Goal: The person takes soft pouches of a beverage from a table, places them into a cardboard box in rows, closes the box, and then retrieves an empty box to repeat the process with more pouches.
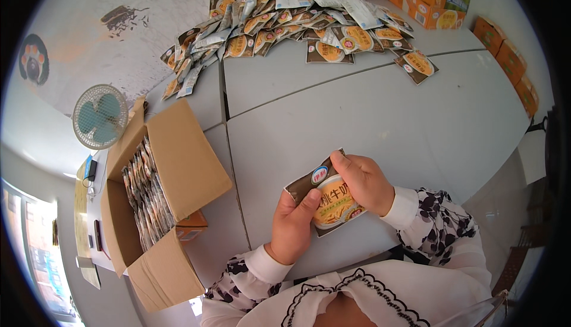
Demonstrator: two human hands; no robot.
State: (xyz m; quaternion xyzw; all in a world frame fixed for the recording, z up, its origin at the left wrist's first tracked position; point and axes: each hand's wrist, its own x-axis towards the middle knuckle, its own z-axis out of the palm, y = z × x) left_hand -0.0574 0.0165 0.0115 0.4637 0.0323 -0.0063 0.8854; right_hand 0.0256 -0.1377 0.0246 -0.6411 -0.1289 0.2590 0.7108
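Between my two hands is a brown and orange milk pouch with printed writing, its front turned up toward me. My left hand grips its left side with the thumb across the front. At the upper right edge my right hand pinches the same pouch, thumb on top. The fingers behind the pouch are hidden. Left of my hands stands an open cardboard box, its flaps folded out. Inside it, similar pouches are packed upright in rows.
A heap of pouches lies along the table's far side, with one stray pouch at its right. Orange cartons are stacked at the back right, and more cartons stand beyond the grey table. A fan stands behind the box.
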